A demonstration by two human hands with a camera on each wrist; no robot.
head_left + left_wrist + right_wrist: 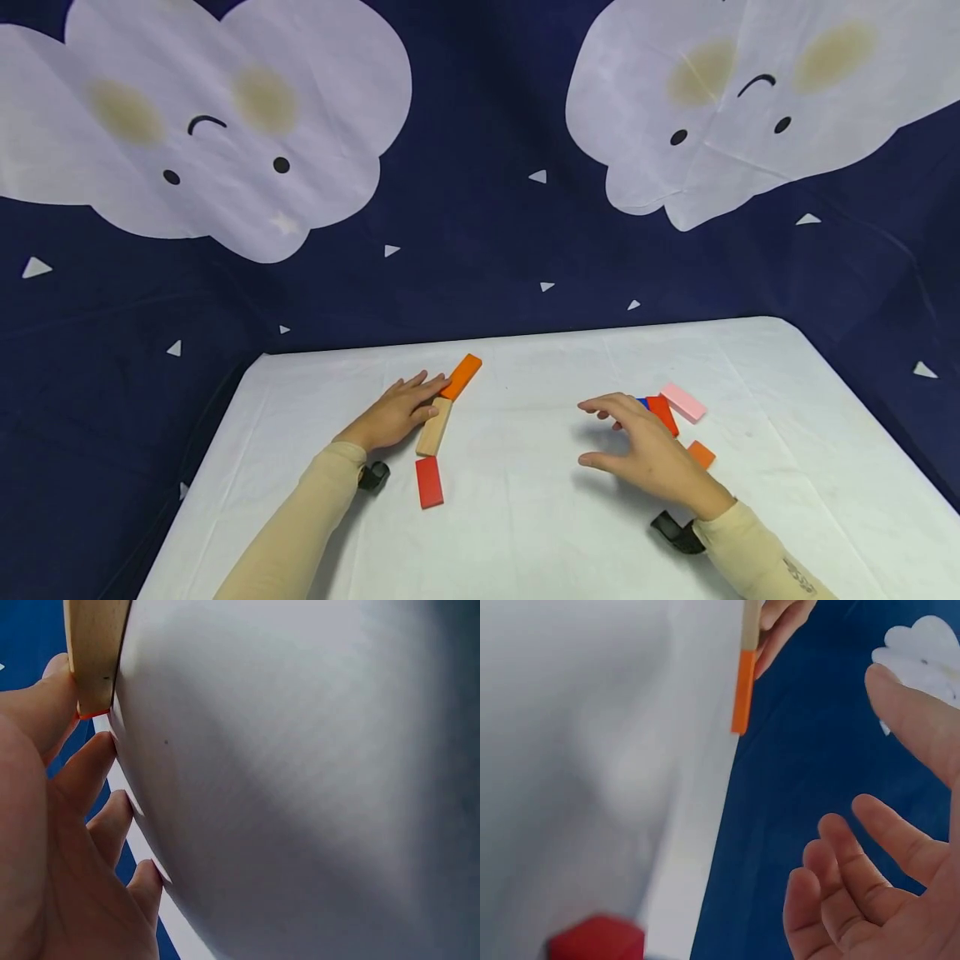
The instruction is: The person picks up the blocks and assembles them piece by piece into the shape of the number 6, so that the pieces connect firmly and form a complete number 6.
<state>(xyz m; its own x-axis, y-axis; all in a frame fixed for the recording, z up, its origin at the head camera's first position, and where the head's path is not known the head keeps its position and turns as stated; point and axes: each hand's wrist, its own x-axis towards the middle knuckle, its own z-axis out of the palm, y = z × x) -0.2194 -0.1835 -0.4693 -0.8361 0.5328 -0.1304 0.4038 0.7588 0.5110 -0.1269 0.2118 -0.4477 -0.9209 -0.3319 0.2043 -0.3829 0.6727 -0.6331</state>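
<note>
My left hand (394,414) lies low over the white table with its fingers spread. Its thumb touches the side of a plain wooden block (433,428), and its index finger reaches the near end of an orange block (462,377). The two blocks lie end to end in a slanting line, and a red block (430,482) continues it at the near end. In the left wrist view the thumb is against the wooden block (99,652). My right hand (643,446) hovers over the table, thumb and fingers apart, with nothing between them.
Beside and partly under my right hand are a red block (663,415), a blue block (642,403) mostly hidden, a pink block (683,402) and a short orange block (701,454). A dark blue curtain with clouds (480,208) hangs behind the table's far edge.
</note>
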